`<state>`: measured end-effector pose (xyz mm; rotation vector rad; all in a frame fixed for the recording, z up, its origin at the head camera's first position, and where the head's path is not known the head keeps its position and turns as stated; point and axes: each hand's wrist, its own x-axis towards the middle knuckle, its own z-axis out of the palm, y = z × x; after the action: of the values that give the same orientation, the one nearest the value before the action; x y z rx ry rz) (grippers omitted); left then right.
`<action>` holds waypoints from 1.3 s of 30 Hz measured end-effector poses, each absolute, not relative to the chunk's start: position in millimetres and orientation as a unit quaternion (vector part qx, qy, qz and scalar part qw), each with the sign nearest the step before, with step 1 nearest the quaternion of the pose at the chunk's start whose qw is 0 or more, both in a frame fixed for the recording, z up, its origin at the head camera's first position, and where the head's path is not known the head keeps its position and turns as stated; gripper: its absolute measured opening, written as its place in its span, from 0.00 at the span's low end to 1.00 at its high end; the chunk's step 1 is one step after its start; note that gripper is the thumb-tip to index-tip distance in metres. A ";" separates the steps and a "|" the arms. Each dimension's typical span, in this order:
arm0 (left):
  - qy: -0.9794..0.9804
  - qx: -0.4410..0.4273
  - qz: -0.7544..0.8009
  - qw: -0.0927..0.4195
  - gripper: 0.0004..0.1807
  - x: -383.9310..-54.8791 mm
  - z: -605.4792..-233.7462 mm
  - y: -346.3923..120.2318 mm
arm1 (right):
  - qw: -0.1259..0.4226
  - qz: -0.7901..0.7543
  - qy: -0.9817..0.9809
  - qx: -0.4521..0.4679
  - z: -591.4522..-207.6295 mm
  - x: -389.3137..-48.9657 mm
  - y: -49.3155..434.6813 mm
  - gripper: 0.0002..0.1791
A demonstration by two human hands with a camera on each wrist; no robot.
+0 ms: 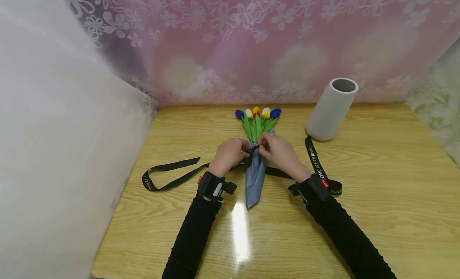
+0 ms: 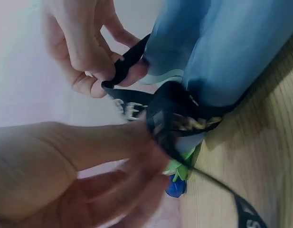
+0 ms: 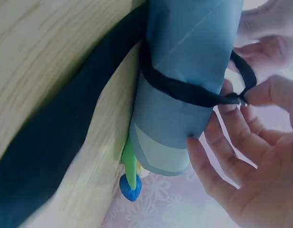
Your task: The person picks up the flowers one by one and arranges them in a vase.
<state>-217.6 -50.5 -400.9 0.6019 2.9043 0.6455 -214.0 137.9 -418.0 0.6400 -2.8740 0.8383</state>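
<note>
A small bouquet of tulips (image 1: 256,127) in blue, white, yellow and orange lies on the table, its stems wrapped in blue-grey paper (image 1: 254,183). A black ribbon (image 3: 179,90) with printed lettering runs around the wrapped stems. At the left side of the wrap, my left hand (image 1: 230,154) pinches the ribbon between thumb and fingers, close to a loop in it. My right hand (image 1: 282,153) pinches another part of the ribbon at the upper right of the wrap. In the right wrist view, some right fingertips (image 3: 196,147) lie right at the paper.
One ribbon tail (image 1: 172,185) curls over the table to the left; the other passes under the right wrist toward a white vase (image 1: 332,109) standing at the back right. A pink floral curtain (image 1: 230,47) hangs behind the wooden table (image 1: 388,191).
</note>
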 end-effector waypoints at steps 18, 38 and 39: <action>0.926 0.238 0.291 0.024 0.18 -223.6 -396.7 -58.1 | 0.096 0.377 -0.906 0.167 -412.8 -208.2 135.1 0.10; 0.875 0.278 0.382 -0.104 0.20 -218.8 -389.2 -46.2 | 0.094 0.381 -0.908 0.147 -412.1 -207.2 137.7 0.15; 0.885 0.265 0.373 -0.089 0.22 -219.3 -389.8 -47.0 | 0.105 0.393 -0.902 0.142 -410.7 -207.0 139.8 0.14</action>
<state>-219.3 -47.0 -389.8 0.8831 2.9503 1.2422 -207.0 139.8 -410.7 0.4181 -2.6588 1.1588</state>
